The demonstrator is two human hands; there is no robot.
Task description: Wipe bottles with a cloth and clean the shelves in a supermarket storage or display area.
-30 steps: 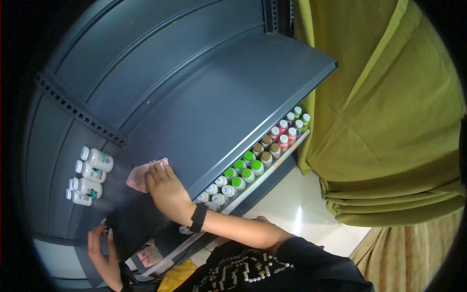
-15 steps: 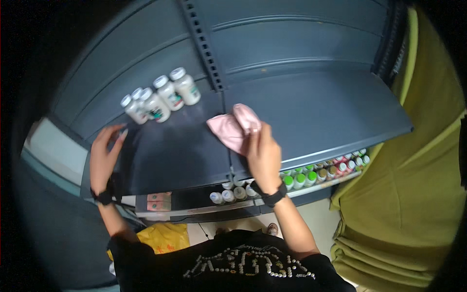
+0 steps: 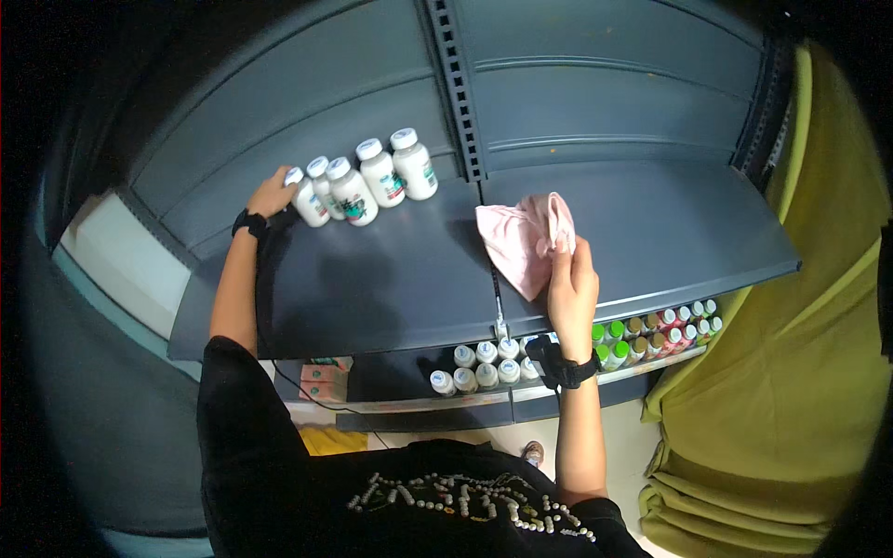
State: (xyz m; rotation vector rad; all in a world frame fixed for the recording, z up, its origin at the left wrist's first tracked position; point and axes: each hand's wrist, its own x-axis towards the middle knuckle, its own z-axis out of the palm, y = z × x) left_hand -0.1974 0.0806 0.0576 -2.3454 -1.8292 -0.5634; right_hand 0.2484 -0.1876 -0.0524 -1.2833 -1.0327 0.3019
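My left hand [image 3: 272, 193] is closed round the outermost bottle of a small group of white bottles, its fingertips partly hidden behind that white bottle [image 3: 310, 201]. Beside it, further white bottles with green-marked labels, such as the front one [image 3: 353, 197], stand upright and close together at the back of the dark grey shelf [image 3: 391, 279]. In my right hand [image 3: 571, 284] a folded pink cloth [image 3: 521, 242] is pinched between thumb and fingers. It hangs over the seam where two shelf boards meet.
A lower shelf holds rows of white-capped bottles [image 3: 486, 374], green-capped bottles [image 3: 614, 353] and pink boxes [image 3: 323, 381]. A perforated upright [image 3: 453, 88] rises between the back panels. An olive curtain [image 3: 763, 400] hangs at the right. A thin black cable dangles below the left shelf board.
My left hand has reached forward from the shelf's left part to the outermost bottle. My right hand still holds the pink cloth. The whole view has shifted, putting everything further right.
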